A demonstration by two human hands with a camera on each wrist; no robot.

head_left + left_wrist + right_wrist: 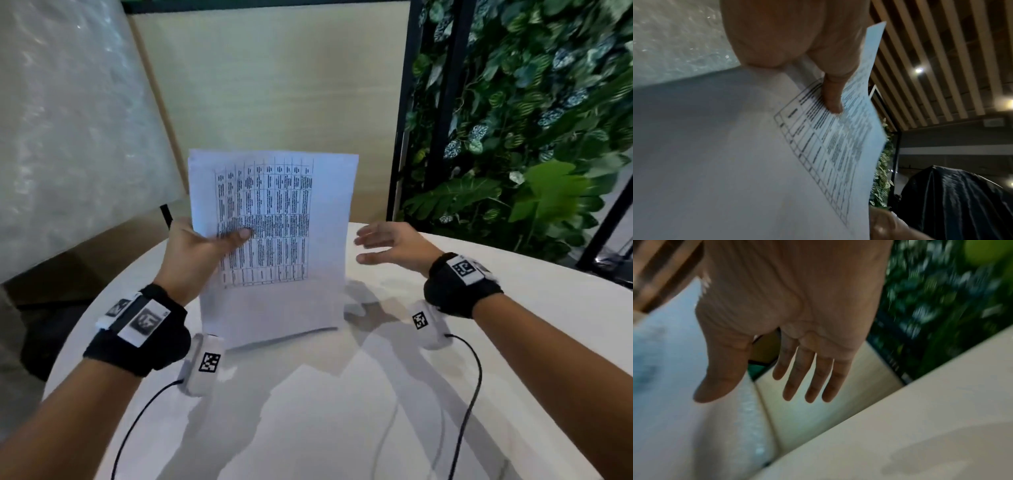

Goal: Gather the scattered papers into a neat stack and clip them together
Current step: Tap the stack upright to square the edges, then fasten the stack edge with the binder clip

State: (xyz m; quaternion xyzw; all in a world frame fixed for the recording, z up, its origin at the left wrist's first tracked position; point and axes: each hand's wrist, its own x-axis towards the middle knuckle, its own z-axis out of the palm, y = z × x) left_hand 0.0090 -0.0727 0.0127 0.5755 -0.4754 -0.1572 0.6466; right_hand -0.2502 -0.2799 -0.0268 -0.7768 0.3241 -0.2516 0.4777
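Note:
A stack of white papers printed with a table stands upright on its lower edge on the round white table. My left hand grips the stack's left edge, thumb across the printed face. In the left wrist view the thumb presses on the papers. My right hand hovers just right of the stack with straight, spread fingers, holding nothing and apart from the papers; the right wrist view shows the same flat palm. No clip is in view.
A beige panel stands behind the table, a translucent sheet at the left, and a leafy wall at the right. Black cables run from the wrist cameras across the near tabletop.

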